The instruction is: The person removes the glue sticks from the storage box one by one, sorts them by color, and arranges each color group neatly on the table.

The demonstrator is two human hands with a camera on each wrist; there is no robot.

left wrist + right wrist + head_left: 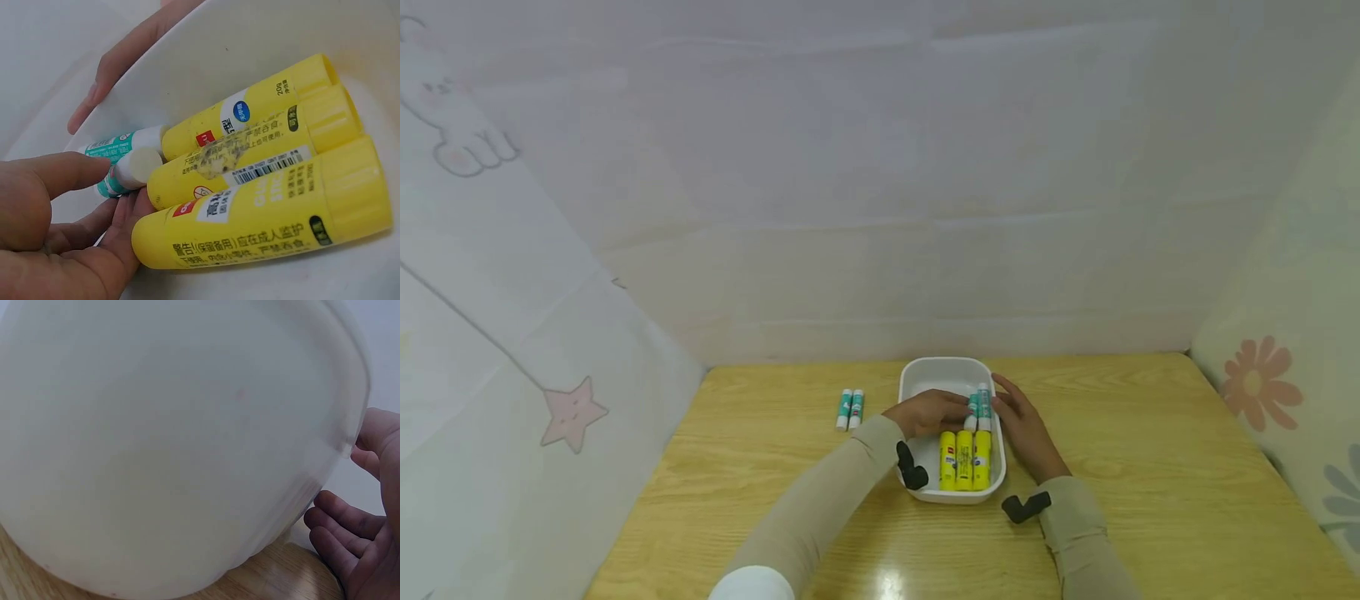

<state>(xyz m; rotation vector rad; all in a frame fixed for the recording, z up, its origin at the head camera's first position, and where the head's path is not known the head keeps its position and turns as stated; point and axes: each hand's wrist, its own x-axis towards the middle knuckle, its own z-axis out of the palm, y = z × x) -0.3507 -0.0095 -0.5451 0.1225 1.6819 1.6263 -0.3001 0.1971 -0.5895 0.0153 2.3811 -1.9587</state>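
Note:
In the white plastic tray (947,367), my left hand (928,412) pinches a green-and-white glue stick (134,169) between thumb and fingers. A second green-and-white glue stick (985,406) lies beside it along the tray's right wall. Three yellow glue sticks (262,206) lie side by side in the tray's near part, right by the left fingertips. My right hand (1024,433) rests against the tray's right side, its fingers loosely extended at the rim. Seen from the right wrist, the tray wall hides the contents.
Two more green-and-white glue sticks (850,409) lie side by side on the wooden table (760,467), left of the tray. A pale cloth backdrop (880,208) rises behind the table, with printed cloth at both sides.

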